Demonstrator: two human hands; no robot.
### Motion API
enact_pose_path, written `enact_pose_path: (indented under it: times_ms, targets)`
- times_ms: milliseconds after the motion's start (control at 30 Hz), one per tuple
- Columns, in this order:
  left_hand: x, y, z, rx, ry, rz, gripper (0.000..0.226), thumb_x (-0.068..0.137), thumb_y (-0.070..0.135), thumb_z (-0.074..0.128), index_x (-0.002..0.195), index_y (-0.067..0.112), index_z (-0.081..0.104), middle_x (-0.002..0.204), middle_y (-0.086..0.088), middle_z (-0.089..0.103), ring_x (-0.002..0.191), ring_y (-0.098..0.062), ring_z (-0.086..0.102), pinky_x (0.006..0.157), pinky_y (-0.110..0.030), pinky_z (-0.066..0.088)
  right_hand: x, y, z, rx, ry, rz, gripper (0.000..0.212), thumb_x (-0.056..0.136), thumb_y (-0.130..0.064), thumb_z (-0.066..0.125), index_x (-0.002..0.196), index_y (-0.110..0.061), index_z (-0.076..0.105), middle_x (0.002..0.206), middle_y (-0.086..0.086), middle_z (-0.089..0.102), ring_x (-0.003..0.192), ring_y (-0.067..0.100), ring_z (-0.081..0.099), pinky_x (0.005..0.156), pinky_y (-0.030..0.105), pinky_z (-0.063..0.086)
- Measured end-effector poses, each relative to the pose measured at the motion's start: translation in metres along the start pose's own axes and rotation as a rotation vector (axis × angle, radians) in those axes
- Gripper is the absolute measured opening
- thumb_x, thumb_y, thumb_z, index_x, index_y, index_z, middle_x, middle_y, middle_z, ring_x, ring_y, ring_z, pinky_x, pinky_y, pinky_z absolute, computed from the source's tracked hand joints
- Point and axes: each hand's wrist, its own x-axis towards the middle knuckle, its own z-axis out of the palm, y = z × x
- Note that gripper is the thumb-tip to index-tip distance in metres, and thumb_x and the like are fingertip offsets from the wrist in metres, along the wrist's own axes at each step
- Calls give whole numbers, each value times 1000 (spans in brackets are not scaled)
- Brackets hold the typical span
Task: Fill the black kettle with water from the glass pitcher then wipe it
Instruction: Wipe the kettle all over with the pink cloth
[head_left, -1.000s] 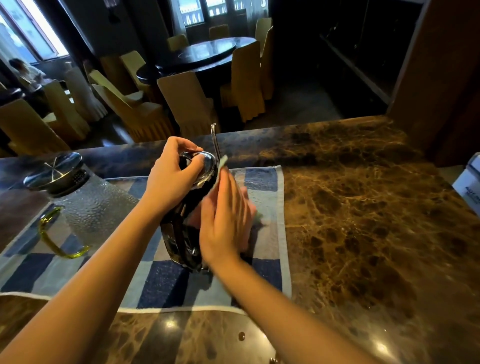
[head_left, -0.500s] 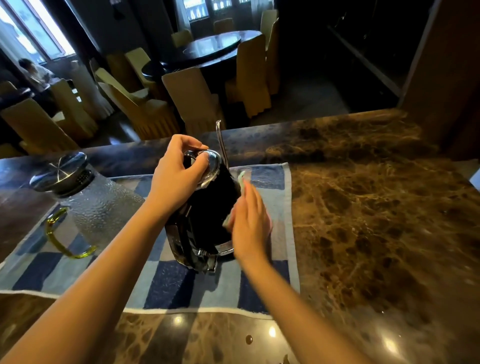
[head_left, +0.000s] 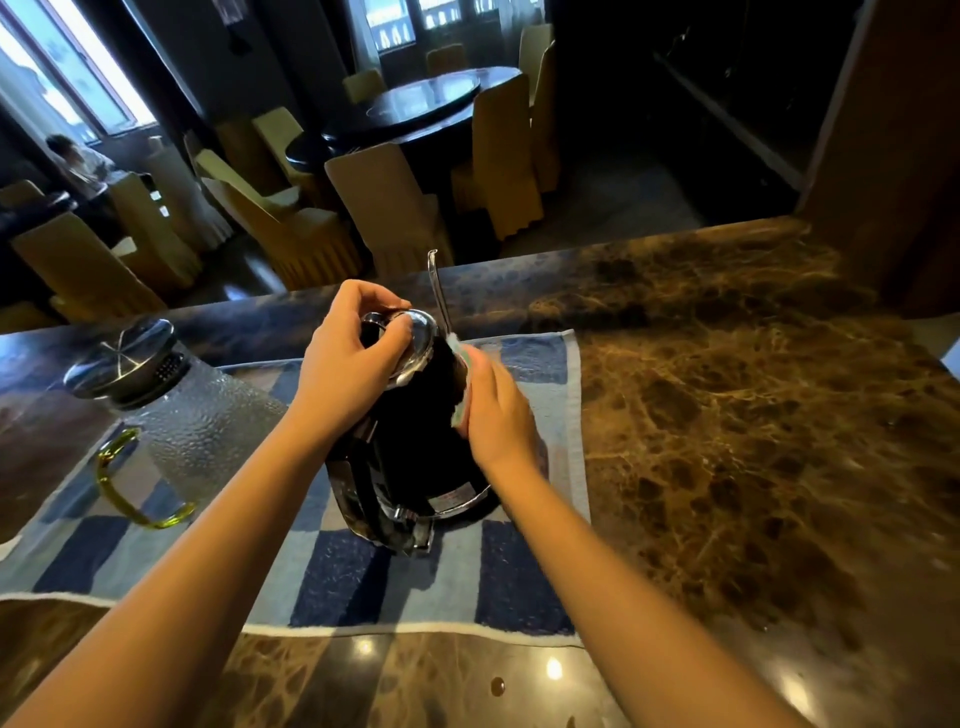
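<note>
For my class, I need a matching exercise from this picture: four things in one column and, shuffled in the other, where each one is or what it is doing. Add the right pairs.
Column one
1. left hand
2. right hand
3. pitcher
4. towel

Column two
A. lies flat under the kettle
B. grips the kettle's top
C. stands to the left of the kettle, lid on
D. presses a pale cloth against the kettle's side

Pairs: 1-B, 2-D, 3-C, 4-A

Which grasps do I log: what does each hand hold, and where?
Left hand grips the black kettle by its shiny metal lid; right hand presses a small pale cloth against its side.
</note>
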Motion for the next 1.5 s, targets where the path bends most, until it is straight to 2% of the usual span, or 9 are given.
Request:
enact_pose_path:
  times_ms: [133,267,500,767,900,1067,1200,1333,1500]
  targets:
    - [1,-3,1,1,2,-2,16,89,25,57,104,22,52,111,-1,65,104,-16,60,93,-40,50,-60,9,15,-172,162,-146,51,97,-43,16,146,-37,26,155,-13,27,143,6,20,118,34,7]
    - [1,-4,2,13,21,1,16,89,24,57,104,18,58,107,1,65,99,-15,62,88,-36,52,-43,-27,20,-28,115,-344,53,96,-46,16,146,-33,30,152,-12,36,137,-4,26,111,11,9]
    - [2,-4,1,23,31,23,15,88,24,57,102,18,60,105,4,66,98,-11,62,87,-29,50,14,-12,-5,-44,-70,110,55,97,-55,20,120,-27,61,128,7,61,119,29,53,94,40,38]
    - [2,-5,0,48,24,42,15,90,23,56,104,23,60,102,9,63,97,-6,59,84,-25,47,-79,10,41,-155,193,-329,58,97,-55,8,151,-34,7,161,-9,7,148,9,-1,120,39,1]
    - [2,-6,1,24,25,35,18,89,22,58,107,19,61,106,1,66,101,-15,62,89,-35,51,-16,-13,16,-135,84,-398,56,95,-59,8,145,-41,24,151,-9,39,140,8,32,112,37,24]
    - [2,-5,1,21,24,18,21,86,28,57,105,21,62,106,3,67,101,-15,62,91,-37,51,33,-3,-4,-79,-168,77,67,92,-63,14,118,-24,60,129,11,60,122,30,51,105,48,35]
    - [2,-6,1,23,28,9,18,89,24,58,106,20,62,108,1,66,103,-17,62,93,-39,51,-31,29,10,-134,162,-119,55,96,-51,13,144,-33,33,150,-10,38,140,9,30,118,36,14]
    - [1,-4,1,30,34,-3,18,89,25,58,106,21,62,107,4,66,101,-14,62,91,-38,51,-63,15,34,-134,109,-313,55,92,-57,9,142,-37,-4,153,-20,-5,141,-9,-11,117,23,-8]
    - [0,-3,1,19,48,20,12,88,21,59,100,23,61,100,4,67,96,-14,64,91,-41,52,2,-36,11,-36,-27,-386,51,94,-54,17,138,-40,39,142,-7,51,129,10,45,109,42,34]
